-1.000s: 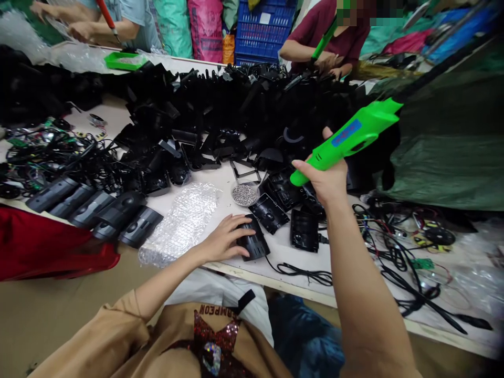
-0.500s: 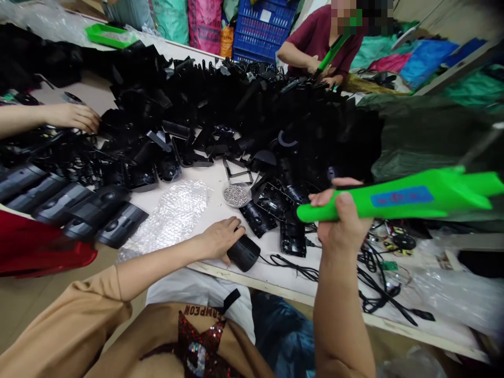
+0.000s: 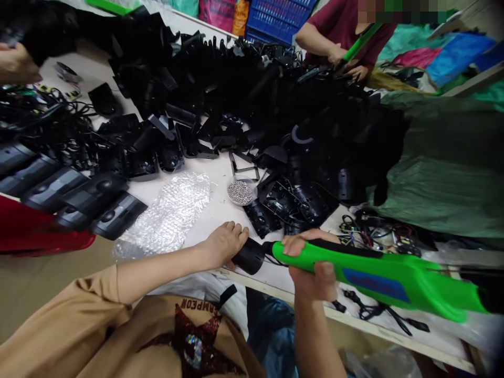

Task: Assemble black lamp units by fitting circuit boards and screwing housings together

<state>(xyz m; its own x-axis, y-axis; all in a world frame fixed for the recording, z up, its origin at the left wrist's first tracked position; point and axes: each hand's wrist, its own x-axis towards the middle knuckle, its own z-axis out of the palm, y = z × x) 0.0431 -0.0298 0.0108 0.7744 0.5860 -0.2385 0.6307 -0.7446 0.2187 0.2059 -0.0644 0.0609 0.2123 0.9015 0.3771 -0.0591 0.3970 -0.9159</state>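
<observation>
My left hand grips a small black plastic housing tipped on its side at the table's front edge. My right hand is wrapped round a bright green electric screwdriver that lies nearly level, its tip against the housing's right end. A shallow dish of small silver screws sits just beyond the housing. Several open black housings lie to the right of the dish.
A big heap of black plastic parts fills the table's middle. Finished black units line the left edge beside bubble wrap. Tangled cables lie at right. A person in maroon works opposite; another hand shows at far left.
My right hand has lowered the green screwdriver from above the table down to the housing. My left hand has tipped the housing on its side at the table edge.
</observation>
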